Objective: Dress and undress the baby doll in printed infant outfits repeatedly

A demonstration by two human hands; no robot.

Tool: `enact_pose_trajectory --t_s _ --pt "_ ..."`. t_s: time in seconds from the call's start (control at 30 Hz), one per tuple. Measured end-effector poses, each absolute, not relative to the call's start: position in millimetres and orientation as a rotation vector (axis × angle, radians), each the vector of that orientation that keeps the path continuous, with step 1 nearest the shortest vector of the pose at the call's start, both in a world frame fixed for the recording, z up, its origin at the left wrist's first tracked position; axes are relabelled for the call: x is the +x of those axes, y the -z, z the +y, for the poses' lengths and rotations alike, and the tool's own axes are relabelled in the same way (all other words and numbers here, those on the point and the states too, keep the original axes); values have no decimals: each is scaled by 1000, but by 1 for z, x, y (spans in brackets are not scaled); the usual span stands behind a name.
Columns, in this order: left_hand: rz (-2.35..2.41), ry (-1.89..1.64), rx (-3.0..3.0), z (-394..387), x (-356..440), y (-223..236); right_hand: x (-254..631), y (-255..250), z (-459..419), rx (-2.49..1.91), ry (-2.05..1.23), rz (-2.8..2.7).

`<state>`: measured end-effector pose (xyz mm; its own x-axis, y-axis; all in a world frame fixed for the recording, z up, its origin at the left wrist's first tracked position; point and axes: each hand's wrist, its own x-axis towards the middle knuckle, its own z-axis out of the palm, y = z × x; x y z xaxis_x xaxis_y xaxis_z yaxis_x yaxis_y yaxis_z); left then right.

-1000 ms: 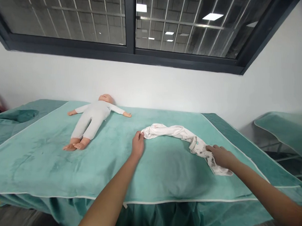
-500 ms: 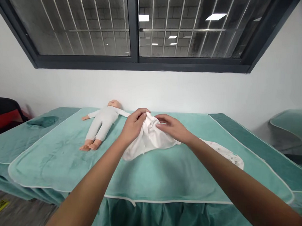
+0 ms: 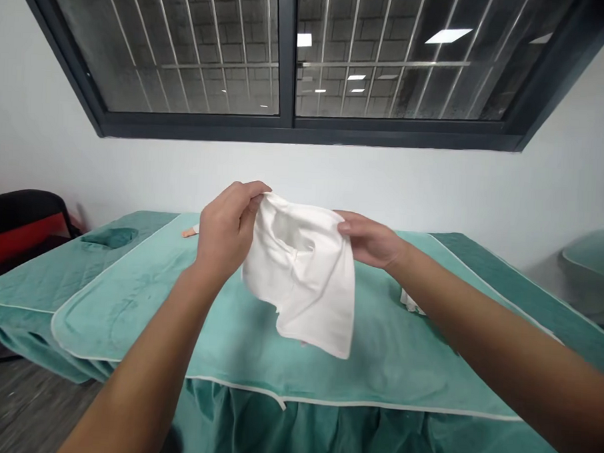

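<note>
A white garment (image 3: 302,273) hangs in the air above the teal bed (image 3: 143,293). My left hand (image 3: 226,226) pinches its upper left edge. My right hand (image 3: 369,239) grips its upper right edge, fingers closed on the cloth. The cloth droops down between them, and a bit of it (image 3: 411,303) still rests on the bed behind my right forearm. A baby doll lies at the back of the bed, almost wholly hidden behind my left hand; only one small hand of the doll (image 3: 189,232) shows.
A teal pillow (image 3: 110,236) lies at the bed's back left. A black and red object (image 3: 16,227) stands at the far left. A white wall and a dark-framed window (image 3: 289,66) rise behind. Another teal bed (image 3: 594,249) shows at the right edge.
Both hands went from the ends of the flat garment to its left end, gathered it and lifted it off the bed toward me. The view shifted right, hiding the doll.
</note>
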<state>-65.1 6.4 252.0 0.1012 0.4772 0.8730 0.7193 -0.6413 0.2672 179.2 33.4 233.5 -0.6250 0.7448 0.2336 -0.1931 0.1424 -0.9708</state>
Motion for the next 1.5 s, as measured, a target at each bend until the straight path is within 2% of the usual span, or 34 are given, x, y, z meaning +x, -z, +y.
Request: enact_pose_trajectory --t_s 0.17,0.3,0.4,0.53,0.63,0.7,0.83,1.0,1.23,1.5 --pt "-1292 1664 -2490 -1 -63 -248 167 -246 31 -645 -1395 -1803" --pt "-1400 1557 -2942 -4 -54 -241 148 -258 17 -735 -966 -2151" --pt "-1541 1543 -3013 -6 -55 -236 146 -259 10 -834 -717 -2360" --pt "-1586 1334 -3012 -8 -59 -237 163 -260 15 -945 -911 -2476" --pt "-1439 1227 -2997 -10 -57 -242 175 -264 21 -1029 -1068 -2477" --pt "-1317 1172 -2931 -9 -53 -244 178 -267 22 -1098 -986 -2526" --pt "-1342 952 -2649 1 -50 -246 180 -268 21 -1266 -581 -2663" --pt "-1469 917 -2488 9 -52 -242 189 -253 22 -1446 -369 -2440" --pt "-1439 874 -2545 15 -38 -230 188 -222 16 -1258 -321 -2231" --pt "-1578 777 -2312 22 -33 -220 217 -205 30 -1741 237 -2023"
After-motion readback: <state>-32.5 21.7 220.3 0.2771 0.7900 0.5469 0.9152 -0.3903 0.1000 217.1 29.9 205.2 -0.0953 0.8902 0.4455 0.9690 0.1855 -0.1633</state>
